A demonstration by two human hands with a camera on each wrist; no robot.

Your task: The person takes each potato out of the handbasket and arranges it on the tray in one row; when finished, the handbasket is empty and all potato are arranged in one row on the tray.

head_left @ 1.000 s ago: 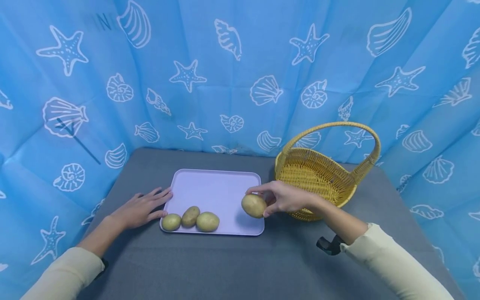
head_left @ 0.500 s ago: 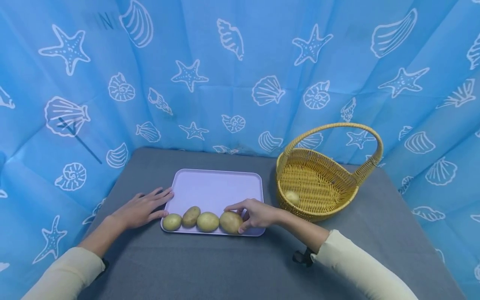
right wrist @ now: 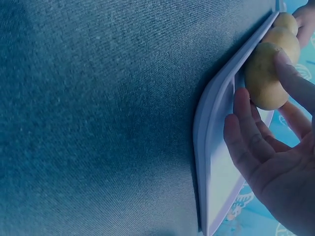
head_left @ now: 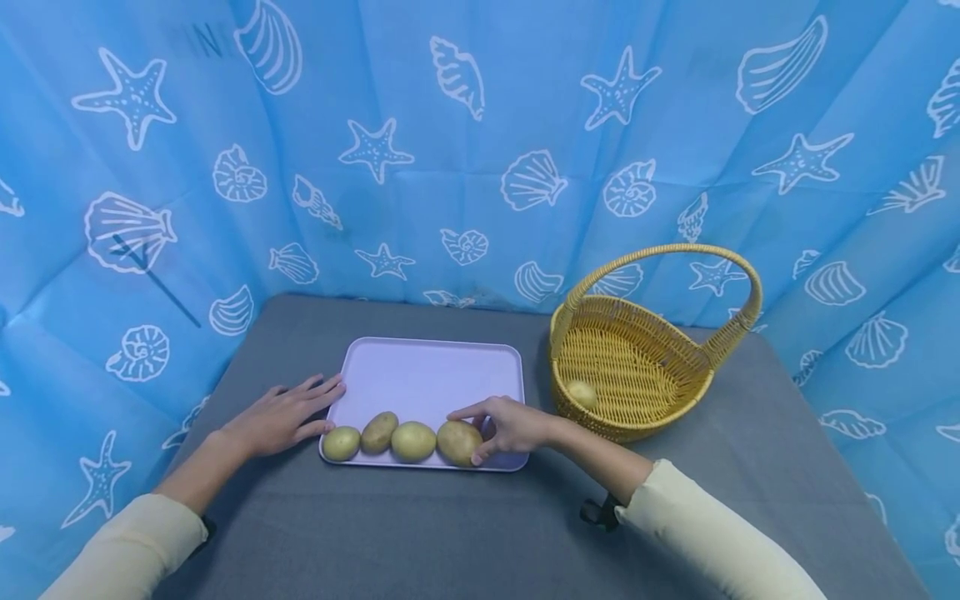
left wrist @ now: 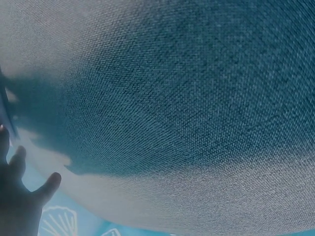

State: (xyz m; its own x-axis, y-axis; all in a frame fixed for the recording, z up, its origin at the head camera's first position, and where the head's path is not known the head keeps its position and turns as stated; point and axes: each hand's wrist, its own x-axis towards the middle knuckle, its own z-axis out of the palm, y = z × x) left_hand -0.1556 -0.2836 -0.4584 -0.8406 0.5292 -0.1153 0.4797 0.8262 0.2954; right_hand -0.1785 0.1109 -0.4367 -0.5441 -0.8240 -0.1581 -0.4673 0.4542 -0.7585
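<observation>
Along the near edge of a pale lilac tray [head_left: 435, 358] several potatoes lie in a row. My right hand [head_left: 513, 427] pinches the rightmost potato [head_left: 457, 442] between thumb and fingers, down on the tray. In the right wrist view the thumb presses that potato [right wrist: 266, 81], with the other fingers spread beside it. Left of it sit a second potato [head_left: 413, 442], a browner one [head_left: 379, 432] and a small one [head_left: 341, 444] in the corner. My left hand [head_left: 281, 418] lies flat with straight fingers, its fingertips at the tray's left rim.
A yellow wicker basket [head_left: 675, 412] with a tall arched handle stands right of the tray. One potato [head_left: 581, 394] lies inside it. Grey cloth [head_left: 420, 533] covers the table, and a blue shell-print curtain [head_left: 465, 150] hangs behind.
My right hand has carried its potato left and down onto the tray, at the right end of the row. That uncovered the potato in the basket. The left hand has stayed put.
</observation>
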